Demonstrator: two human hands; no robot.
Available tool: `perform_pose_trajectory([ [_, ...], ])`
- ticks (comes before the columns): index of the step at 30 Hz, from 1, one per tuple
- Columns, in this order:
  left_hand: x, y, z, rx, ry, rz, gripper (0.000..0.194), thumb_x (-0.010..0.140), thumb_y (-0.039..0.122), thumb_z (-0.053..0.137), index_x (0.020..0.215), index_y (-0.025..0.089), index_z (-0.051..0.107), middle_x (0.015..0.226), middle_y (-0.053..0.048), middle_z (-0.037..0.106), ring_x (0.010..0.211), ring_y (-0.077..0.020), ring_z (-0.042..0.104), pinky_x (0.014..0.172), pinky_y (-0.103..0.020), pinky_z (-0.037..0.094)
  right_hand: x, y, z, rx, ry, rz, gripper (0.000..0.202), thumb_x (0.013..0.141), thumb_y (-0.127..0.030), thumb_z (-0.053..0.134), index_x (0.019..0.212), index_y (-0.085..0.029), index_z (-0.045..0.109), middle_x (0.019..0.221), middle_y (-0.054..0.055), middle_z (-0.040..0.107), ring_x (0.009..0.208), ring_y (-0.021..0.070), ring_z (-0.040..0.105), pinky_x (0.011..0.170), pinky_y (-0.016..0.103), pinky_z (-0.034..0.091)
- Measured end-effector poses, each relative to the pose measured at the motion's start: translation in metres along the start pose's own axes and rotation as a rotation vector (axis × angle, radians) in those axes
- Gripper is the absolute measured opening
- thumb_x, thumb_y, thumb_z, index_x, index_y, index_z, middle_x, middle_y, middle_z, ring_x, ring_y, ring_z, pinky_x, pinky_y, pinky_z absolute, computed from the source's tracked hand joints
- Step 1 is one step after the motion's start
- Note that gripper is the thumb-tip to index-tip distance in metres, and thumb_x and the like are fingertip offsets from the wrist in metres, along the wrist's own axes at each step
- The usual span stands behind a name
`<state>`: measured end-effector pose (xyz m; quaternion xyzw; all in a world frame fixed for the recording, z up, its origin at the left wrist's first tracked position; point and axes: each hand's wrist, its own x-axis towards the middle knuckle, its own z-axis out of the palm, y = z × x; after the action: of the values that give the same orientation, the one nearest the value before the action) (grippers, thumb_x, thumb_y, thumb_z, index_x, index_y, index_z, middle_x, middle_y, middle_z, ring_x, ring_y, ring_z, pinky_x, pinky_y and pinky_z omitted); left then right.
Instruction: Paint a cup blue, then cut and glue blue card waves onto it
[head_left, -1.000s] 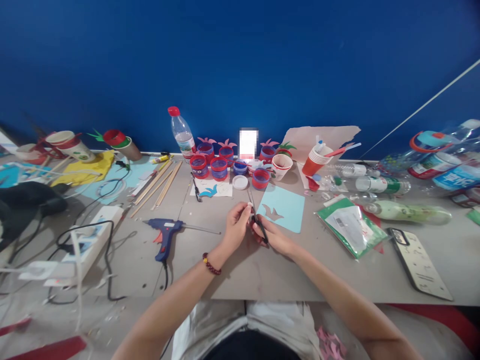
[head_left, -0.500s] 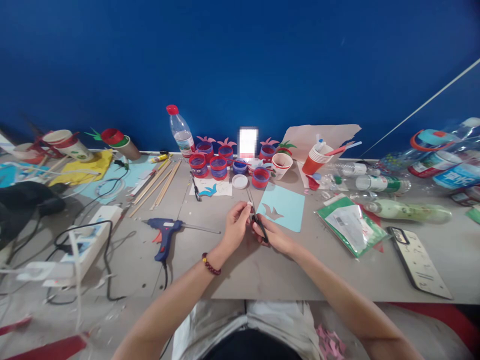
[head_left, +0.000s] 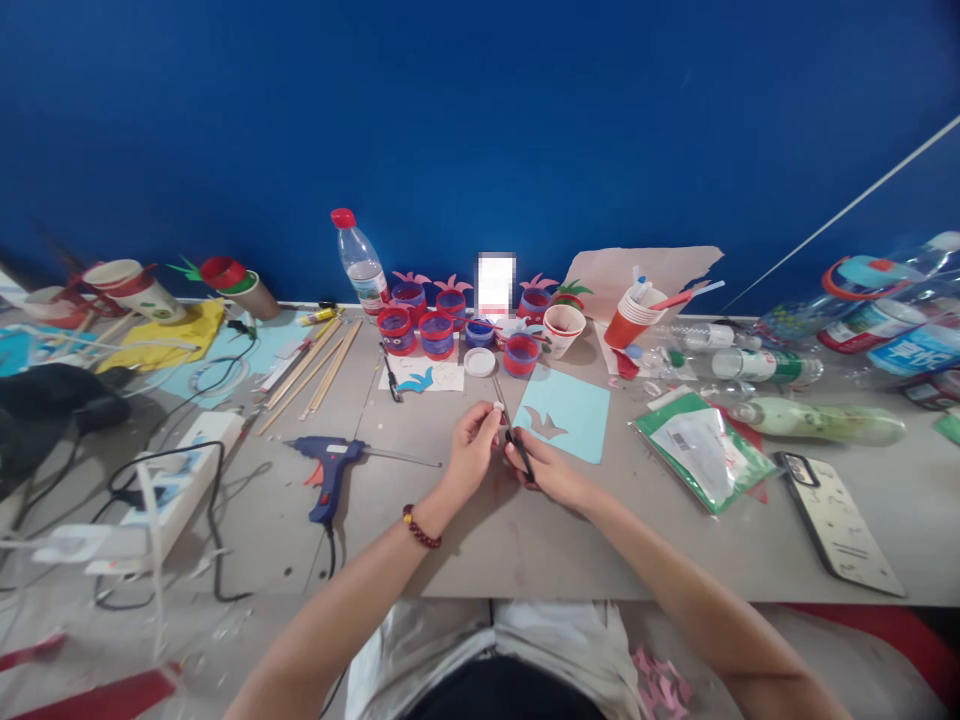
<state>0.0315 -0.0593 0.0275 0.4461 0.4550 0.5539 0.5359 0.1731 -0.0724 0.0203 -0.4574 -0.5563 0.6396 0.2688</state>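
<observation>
My right hand (head_left: 544, 465) is closed round the black handles of a pair of scissors (head_left: 520, 450), whose blades point away from me. Close beside the blades, my left hand (head_left: 478, 437) pinches a small white piece (head_left: 498, 407), too small to make out well. To the right of the hands lies a light blue sheet of paper (head_left: 577, 410) with a leaf-shaped hole cut in it. Behind the hands are a white lid (head_left: 480, 362) and several red and purple cups (head_left: 521, 354). A blue paper cutout (head_left: 416, 381) rests on a white sheet.
A blue glue gun (head_left: 334, 470) lies left of my hands, near a white power strip (head_left: 187, 490) with cables. Wooden sticks (head_left: 330, 370) and a water bottle (head_left: 362, 265) are further back. On the right are a green packet (head_left: 705, 450), a phone (head_left: 840, 525) and several plastic bottles (head_left: 825, 422).
Almost nothing differs. The scissors and both hands have shifted very slightly, and the left hand still pinches the white piece.
</observation>
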Motion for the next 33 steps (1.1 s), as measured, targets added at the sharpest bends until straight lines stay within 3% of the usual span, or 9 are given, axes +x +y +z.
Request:
perform_pose_trajectory([
  [8, 0.002, 0.001, -0.002, 0.013, 0.006, 0.002, 0.044, 0.077, 0.059, 0.063, 0.064, 0.018, 0.053, 0.054, 0.005, 0.042, 0.051, -0.0086, 0.039, 0.05, -0.022, 0.034, -0.001, -0.008, -0.001, -0.029, -0.009, 0.091, 0.047, 0.079, -0.066, 0.059, 0.088, -0.023, 0.046, 0.062, -0.007, 0.039, 0.051, 0.0072, 0.031, 0.045, 0.02, 0.026],
  [12, 0.004, 0.002, -0.004, 0.01, -0.006, 0.009, 0.042, 0.078, 0.057, 0.063, 0.064, 0.018, 0.054, 0.054, 0.004, 0.043, 0.051, -0.0086, 0.039, 0.05, -0.022, 0.034, 0.0, -0.011, -0.001, 0.082, -0.065, 0.124, 0.054, 0.074, -0.072, 0.059, 0.09, -0.023, 0.044, 0.061, -0.008, 0.034, 0.048, 0.0057, 0.026, 0.043, 0.019, 0.019],
  [16, 0.005, 0.001, -0.005, 0.021, -0.059, 0.028, 0.041, 0.08, 0.054, 0.062, 0.063, 0.018, 0.053, 0.054, 0.004, 0.044, 0.052, -0.0089, 0.04, 0.053, -0.023, 0.035, -0.001, -0.008, -0.004, 0.218, -0.133, 0.132, 0.055, 0.074, -0.074, 0.058, 0.093, -0.024, 0.044, 0.064, -0.007, 0.037, 0.047, 0.0059, 0.028, 0.043, 0.019, 0.017],
  [25, 0.005, 0.003, -0.006, 0.043, -0.094, 0.01, 0.041, 0.08, 0.054, 0.061, 0.062, 0.018, 0.052, 0.055, 0.004, 0.043, 0.052, -0.0086, 0.04, 0.055, -0.024, 0.034, -0.005, -0.005, -0.012, 0.228, -0.198, 0.139, 0.05, 0.08, -0.071, 0.055, 0.097, -0.025, 0.045, 0.066, -0.006, 0.041, 0.05, 0.007, 0.028, 0.044, 0.019, 0.016],
  [33, 0.004, 0.007, -0.006, 0.101, -0.097, 0.035, 0.04, 0.081, 0.054, 0.06, 0.063, 0.019, 0.052, 0.053, 0.005, 0.041, 0.052, -0.0092, 0.039, 0.054, -0.024, 0.033, -0.007, -0.014, -0.011, 0.166, -0.154, 0.15, 0.053, 0.075, -0.072, 0.059, 0.098, -0.026, 0.046, 0.069, -0.006, 0.036, 0.055, 0.0079, 0.029, 0.046, 0.018, 0.017],
])
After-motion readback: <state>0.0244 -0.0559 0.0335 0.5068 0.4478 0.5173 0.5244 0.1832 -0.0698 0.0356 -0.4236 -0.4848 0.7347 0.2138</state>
